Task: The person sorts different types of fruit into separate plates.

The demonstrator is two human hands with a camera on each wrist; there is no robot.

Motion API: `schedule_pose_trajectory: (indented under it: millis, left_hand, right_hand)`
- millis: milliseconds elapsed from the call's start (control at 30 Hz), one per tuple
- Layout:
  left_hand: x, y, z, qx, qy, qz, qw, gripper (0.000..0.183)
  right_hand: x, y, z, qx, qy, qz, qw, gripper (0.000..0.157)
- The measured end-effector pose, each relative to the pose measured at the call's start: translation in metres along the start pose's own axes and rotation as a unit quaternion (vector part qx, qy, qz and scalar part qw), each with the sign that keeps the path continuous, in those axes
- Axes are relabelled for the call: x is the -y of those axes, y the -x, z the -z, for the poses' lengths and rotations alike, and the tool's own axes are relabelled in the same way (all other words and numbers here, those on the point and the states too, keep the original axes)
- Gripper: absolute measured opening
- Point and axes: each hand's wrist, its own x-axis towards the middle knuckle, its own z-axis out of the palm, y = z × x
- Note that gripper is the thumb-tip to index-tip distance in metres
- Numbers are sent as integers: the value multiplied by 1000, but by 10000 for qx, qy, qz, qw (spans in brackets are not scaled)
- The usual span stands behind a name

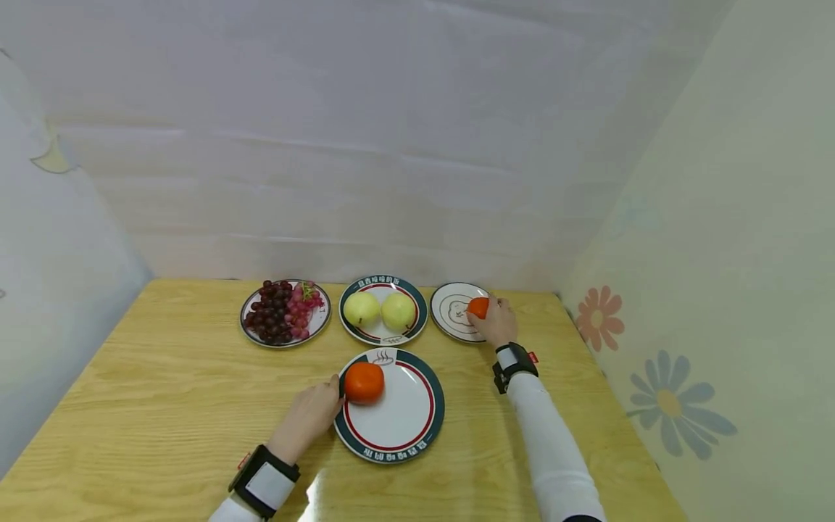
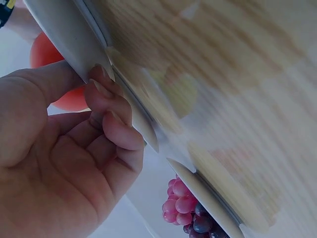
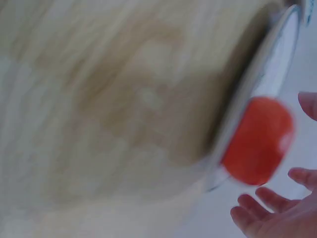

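Observation:
My left hand (image 1: 312,415) is at the left rim of the large white plate (image 1: 398,417) with a dark green border. In the left wrist view the thumb lies over the rim and the curled fingers (image 2: 116,129) grip it from below. An orange-red persimmon (image 1: 364,383) sits on this plate's left side, close to the hand. My right hand (image 1: 499,322) is at the small white plate (image 1: 450,317) at the back right. Its spread fingers (image 3: 250,208) are around a second persimmon (image 3: 261,141) on that plate, with a gap between them and the fruit.
A plate with two pale green round fruits (image 1: 380,310) stands at the back middle. Left of it is a plate with dark and pink grapes (image 1: 280,313). The wooden table (image 1: 176,391) meets a covered wall (image 1: 365,188) behind and a flowered wall (image 1: 704,290) at right.

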Motion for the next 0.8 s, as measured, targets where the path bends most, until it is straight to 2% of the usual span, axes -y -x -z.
schedule_pose_trajectory:
  millis: [100, 167, 200, 300, 400, 500, 567, 667, 800]
  left_hand:
    - [1, -1, 0, 7, 43, 36, 10000, 33]
    - [1, -1, -1, 1, 64, 50, 10000, 31]
    - [1, -1, -1, 5, 77, 59, 10000, 31]
    - [1, -2, -2, 16, 80, 41, 10000, 31]
    - [1, -1, -2, -46, 69, 24, 10000, 29]
    - [1, -1, -2, -158, 32, -4, 9999, 27]
    - [1, -1, -2, -216, 38, -41, 9998, 26]
    - [0, -2, -2, -241, 59, -74, 9997, 25]
    - [1, -2, -3, -269, 81, -71, 9996, 23]
  right_hand:
    - [34, 10, 4, -210, 56, 921, 9955, 66]
    - [61, 23, 4, -159, 128, 1694, 9853, 62]
    - [76, 32, 4, -6, 125, 2055, 9786, 60]
    - [111, 62, 0, 411, 337, 3151, 9476, 56]
    - [136, 92, -7, 876, 638, 4074, 9068, 58]
    - [147, 115, -18, 1196, 1033, 4589, 8743, 64]
    - [149, 125, -25, 1313, 1316, 4722, 8616, 67]
    - [148, 134, -33, 1365, 1494, 4823, 8523, 65]
    - [148, 136, -40, 1234, 1510, 4918, 8486, 59]
